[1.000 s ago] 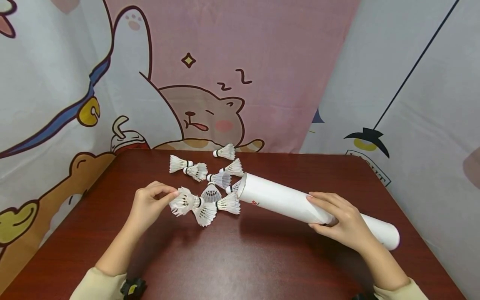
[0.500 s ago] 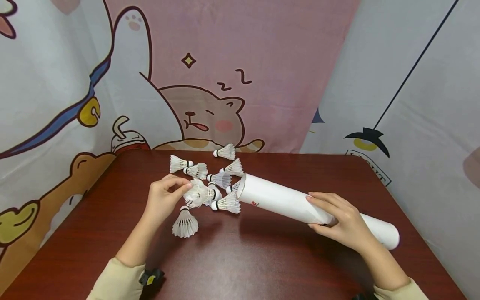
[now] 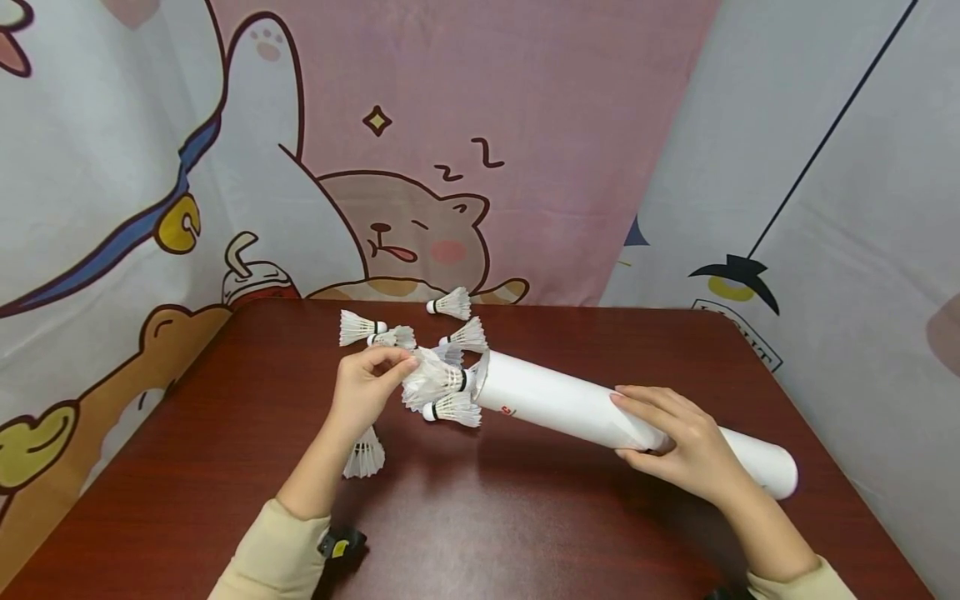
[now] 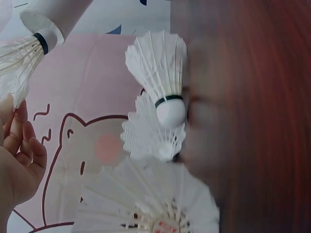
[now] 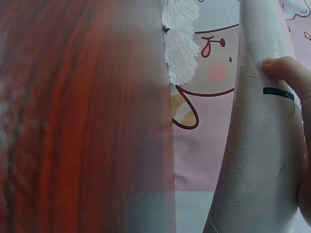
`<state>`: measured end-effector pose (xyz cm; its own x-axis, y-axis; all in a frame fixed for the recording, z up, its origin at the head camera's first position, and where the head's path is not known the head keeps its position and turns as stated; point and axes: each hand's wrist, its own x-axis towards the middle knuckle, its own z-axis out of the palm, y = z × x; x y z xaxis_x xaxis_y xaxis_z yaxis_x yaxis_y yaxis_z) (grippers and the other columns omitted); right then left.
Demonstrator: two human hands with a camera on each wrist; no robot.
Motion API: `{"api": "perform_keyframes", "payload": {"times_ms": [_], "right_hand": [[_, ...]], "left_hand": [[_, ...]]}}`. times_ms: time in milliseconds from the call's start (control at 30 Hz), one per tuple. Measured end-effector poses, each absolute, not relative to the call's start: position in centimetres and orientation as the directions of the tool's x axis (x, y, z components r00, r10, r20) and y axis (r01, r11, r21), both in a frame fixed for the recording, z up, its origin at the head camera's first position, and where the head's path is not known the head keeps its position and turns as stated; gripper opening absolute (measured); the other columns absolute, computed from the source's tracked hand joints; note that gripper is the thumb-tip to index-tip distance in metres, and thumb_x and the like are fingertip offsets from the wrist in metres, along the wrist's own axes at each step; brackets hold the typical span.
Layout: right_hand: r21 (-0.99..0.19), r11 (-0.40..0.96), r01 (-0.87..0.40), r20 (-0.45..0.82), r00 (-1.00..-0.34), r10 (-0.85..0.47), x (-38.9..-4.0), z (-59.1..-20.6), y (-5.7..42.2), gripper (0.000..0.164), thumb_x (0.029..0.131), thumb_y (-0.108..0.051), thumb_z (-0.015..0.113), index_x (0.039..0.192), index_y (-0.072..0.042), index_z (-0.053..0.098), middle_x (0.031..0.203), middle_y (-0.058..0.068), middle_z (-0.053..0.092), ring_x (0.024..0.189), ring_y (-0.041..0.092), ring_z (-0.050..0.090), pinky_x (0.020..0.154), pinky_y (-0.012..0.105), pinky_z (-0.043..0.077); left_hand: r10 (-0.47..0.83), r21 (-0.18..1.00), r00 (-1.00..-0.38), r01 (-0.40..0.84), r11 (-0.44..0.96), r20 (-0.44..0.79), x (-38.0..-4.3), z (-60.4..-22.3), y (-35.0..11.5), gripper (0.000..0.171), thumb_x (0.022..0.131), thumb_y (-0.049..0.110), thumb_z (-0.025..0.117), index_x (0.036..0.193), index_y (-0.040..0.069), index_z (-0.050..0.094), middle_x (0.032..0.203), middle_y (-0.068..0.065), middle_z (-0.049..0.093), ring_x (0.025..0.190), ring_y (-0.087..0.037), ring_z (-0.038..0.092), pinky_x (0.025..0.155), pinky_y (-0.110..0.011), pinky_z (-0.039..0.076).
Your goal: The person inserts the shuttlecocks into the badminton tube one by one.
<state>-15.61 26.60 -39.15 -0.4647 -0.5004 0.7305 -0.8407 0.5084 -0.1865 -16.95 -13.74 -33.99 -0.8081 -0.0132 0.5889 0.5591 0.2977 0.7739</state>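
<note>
My left hand (image 3: 367,390) pinches a white feather shuttlecock (image 3: 435,379) by the edge of its skirt. In the left wrist view the cork of this shuttlecock (image 4: 46,41) points at the tube's open mouth, right at its rim. A long white tube (image 3: 558,398) lies slanted in my right hand (image 3: 682,437), which grips it past its middle with thumb and fingers round it. The tube's open end faces left, a little above the table. From the right wrist view, the thumb (image 5: 286,70) presses on the tube wall. What is inside the tube is hidden.
Several loose shuttlecocks lie around the tube's mouth, among them one below it (image 3: 453,410) and one at the back (image 3: 450,304). Another shuttlecock (image 3: 365,454) lies partly behind the left forearm. All rest on a dark red-brown table (image 3: 525,517), with a printed cloth (image 3: 562,150) behind.
My left hand has carried the shuttlecock rightward to the tube's mouth. A shuttlecock lower left has come to lie apart from the pile. My right hand and the tube have barely moved.
</note>
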Motion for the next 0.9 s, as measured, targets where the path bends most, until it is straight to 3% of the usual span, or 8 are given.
{"api": "perform_keyframes", "payload": {"times_ms": [433,800,900], "right_hand": [[-0.180,0.497,-0.849,0.732,-0.453,-0.509,-15.7,-39.1,26.5,0.059,0.085,-0.052,0.066,0.121,-0.006,0.066,0.119,0.013,0.063,0.105,0.023,0.057,0.093,0.015,0.034],[-0.178,0.494,-0.851,0.730,-0.451,-0.514,-15.6,-39.3,26.2,0.059,0.085,-0.052,0.066,0.121,-0.006,0.066,0.120,0.012,0.063,0.105,0.024,0.057,0.093,0.014,0.034],[-0.184,0.486,-0.854,0.730,-0.450,-0.514,-15.5,-39.3,26.1,0.059,0.085,-0.052,0.066,0.121,-0.005,0.066,0.120,0.013,0.063,0.106,0.024,0.056,0.093,0.015,0.035]], "left_hand": [[0.012,0.826,-0.842,0.531,0.190,0.539,-17.3,-34.2,-10.6,0.005,0.080,-0.008,0.072,0.080,-0.012,0.068,0.072,-0.018,0.064,0.063,-0.006,0.049,0.054,-0.017,0.039],[0.019,0.826,-0.842,0.533,0.182,0.539,-17.0,-34.8,-9.4,0.005,0.080,-0.008,0.072,0.081,-0.012,0.069,0.074,-0.020,0.066,0.065,-0.008,0.052,0.059,-0.027,0.043],[0.030,0.830,-0.845,0.530,0.175,0.534,-16.8,-34.9,-9.1,0.004,0.079,-0.009,0.072,0.081,-0.012,0.069,0.074,-0.020,0.066,0.064,-0.007,0.052,0.058,-0.025,0.043]]}}
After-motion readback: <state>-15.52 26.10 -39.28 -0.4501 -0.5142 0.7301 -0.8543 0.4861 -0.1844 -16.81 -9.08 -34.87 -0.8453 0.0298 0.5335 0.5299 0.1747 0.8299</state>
